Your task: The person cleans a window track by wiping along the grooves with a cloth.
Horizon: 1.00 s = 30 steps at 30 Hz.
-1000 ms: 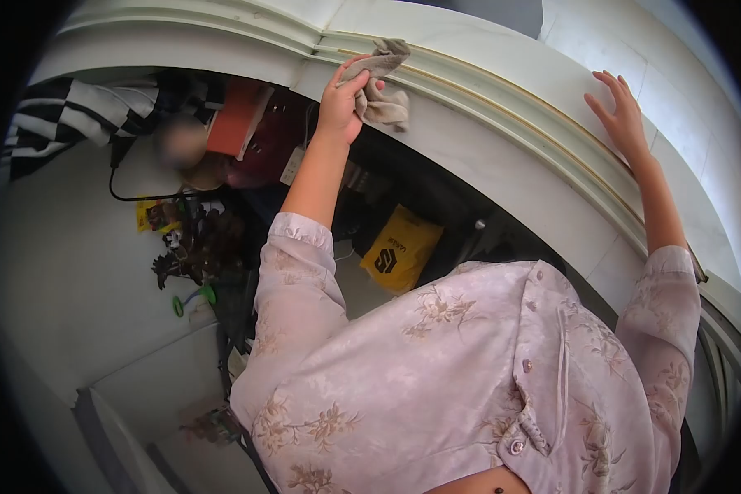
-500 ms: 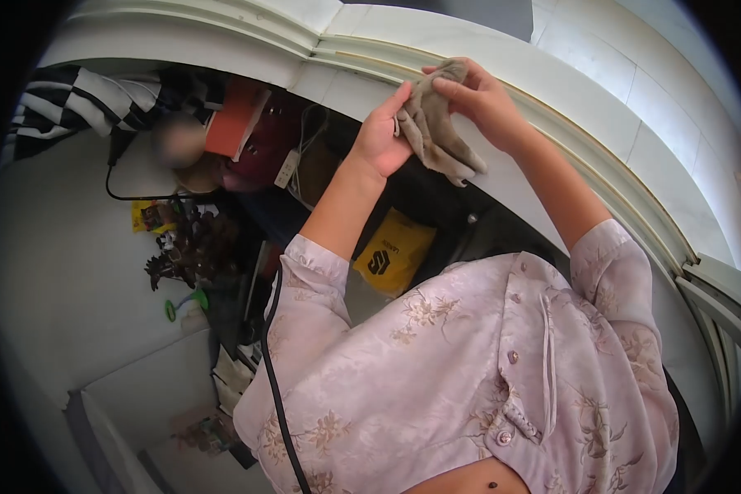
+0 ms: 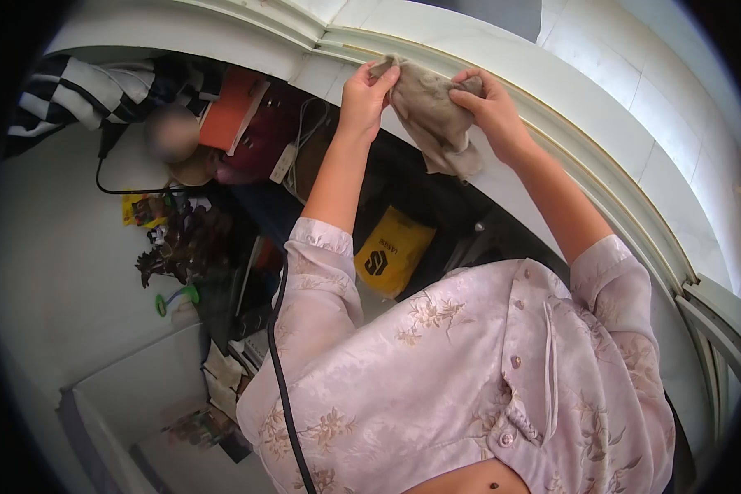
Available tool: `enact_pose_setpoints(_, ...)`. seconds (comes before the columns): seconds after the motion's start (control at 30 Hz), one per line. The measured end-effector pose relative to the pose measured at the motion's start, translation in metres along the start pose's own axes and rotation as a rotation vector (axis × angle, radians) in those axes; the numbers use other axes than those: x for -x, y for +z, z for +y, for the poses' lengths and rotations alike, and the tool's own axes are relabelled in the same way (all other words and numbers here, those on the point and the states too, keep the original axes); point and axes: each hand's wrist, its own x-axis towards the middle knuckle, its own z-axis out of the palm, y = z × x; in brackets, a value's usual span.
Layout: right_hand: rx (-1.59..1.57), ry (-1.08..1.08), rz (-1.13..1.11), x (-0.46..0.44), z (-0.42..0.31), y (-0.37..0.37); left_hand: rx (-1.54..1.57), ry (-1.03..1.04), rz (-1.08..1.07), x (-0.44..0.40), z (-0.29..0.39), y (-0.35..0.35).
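A grey-brown cloth hangs spread between my two hands, its lower part drooping in folds. My left hand pinches its upper left corner between thumb and fingers. At the upper right edge, my right hand grips a bunched bit of the same cloth. Behind the cloth runs a white window sill with sliding tracks.
Below the sill lies a yellow packet with black print. Further left are an orange box, a white power strip, a dark carved ornament and a checkered cloth. A black cable runs along my left sleeve.
My left hand has moved up and left, away from the right hand. The cloth, bunched and folded before, is now spread wider between them.
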Motion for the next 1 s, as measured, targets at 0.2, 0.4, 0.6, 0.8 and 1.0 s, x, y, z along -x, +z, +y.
enact_pose_setpoints(0.2,0.101,0.061,0.168,-0.033,0.008,0.005,-0.788,0.448,0.260,-0.046,-0.042,-0.007)
enact_pose_setpoints(0.4,0.881,-0.179,0.155,-0.056,0.006,0.009,-0.915,0.537,0.421,-0.039,-0.060,-0.045)
enact_pose_setpoints(0.6,1.310,-0.437,-0.088,-0.073,0.014,0.016,-1.038,0.452,0.455,-0.040,-0.081,-0.075)
enact_pose_setpoints(0.8,1.559,-0.295,-0.388,-0.087,-0.004,0.025,-1.175,0.555,0.585,-0.044,-0.095,-0.069)
enact_pose_setpoints(1.0,1.709,-0.682,-0.313,-0.104,0.003,0.038,-1.099,0.426,0.627,-0.060,-0.091,-0.074)
